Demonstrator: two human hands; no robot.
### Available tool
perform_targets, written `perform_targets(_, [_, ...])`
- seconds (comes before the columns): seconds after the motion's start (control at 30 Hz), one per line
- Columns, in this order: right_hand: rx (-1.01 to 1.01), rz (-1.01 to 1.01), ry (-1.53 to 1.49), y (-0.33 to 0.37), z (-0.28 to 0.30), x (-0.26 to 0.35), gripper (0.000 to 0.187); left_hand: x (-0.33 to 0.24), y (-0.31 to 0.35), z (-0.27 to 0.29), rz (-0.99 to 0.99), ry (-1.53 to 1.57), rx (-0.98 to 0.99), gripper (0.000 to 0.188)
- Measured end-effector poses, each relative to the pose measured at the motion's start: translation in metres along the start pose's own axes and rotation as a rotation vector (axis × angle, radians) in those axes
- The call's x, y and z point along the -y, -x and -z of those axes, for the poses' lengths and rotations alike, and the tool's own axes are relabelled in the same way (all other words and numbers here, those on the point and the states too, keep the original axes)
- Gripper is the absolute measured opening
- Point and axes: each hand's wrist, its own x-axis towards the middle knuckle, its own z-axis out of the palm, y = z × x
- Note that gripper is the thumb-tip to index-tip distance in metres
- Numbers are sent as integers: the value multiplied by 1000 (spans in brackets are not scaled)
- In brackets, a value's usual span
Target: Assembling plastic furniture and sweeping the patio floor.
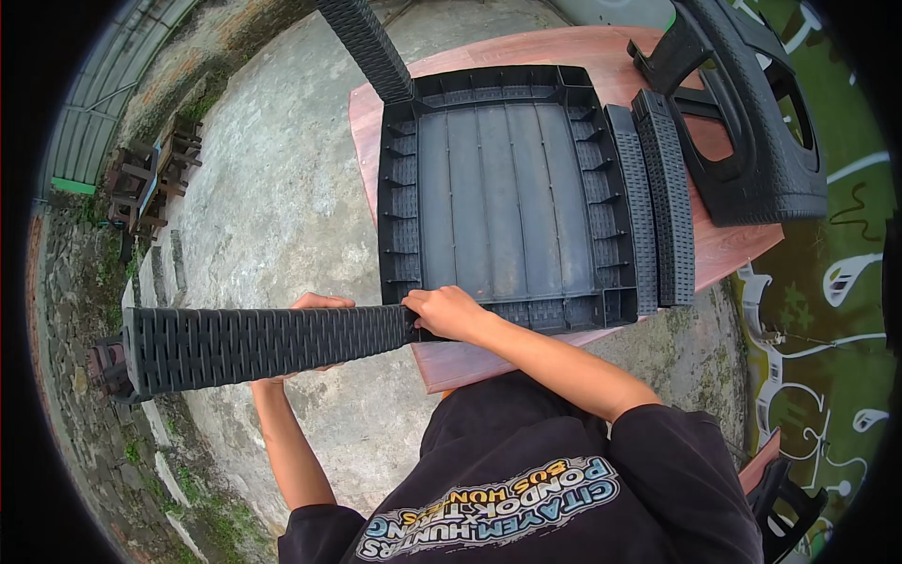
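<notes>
A black woven-pattern plastic table leg (268, 346) stretches leftward from the near left corner of an upturned black plastic tabletop (507, 202). Wrapped round the leg from behind and below, my left hand (319, 303) is largely hidden by it. At the corner joint, my right hand (445, 312) has its fingers bent over the leg's inner end and the tabletop's rim. Whether the leg is seated in the corner cannot be seen under my fingers. Another matching leg (371, 47) stands up from the tabletop's far left corner.
Two loose woven-pattern legs (667, 197) lie along the tabletop's right side. A black plastic stool (752, 122) rests at the right on the reddish wooden table (432, 368). Concrete floor (272, 207) surrounds it, with a painted green wall (827, 282) at right and wooden furniture (155, 183) far left.
</notes>
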Motion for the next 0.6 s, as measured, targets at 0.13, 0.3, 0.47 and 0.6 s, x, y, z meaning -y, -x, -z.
perform_targets(0.13, [-25,-28,-54,-1,0,-2,39,6,-5,-9,-160,-107,19,63])
perform_targets(0.3, [28,-124,-145,-11,26,0,35,15,-1,-25,-235,141,48,57])
perform_targets(0.47, [-248,-4,-538,-25,95,44,35,24,3,-28,-156,-45,-84,98])
perform_targets(0.6, [-285,412,-595,-19,150,119,51,31,18,-18,-241,1,-96,86])
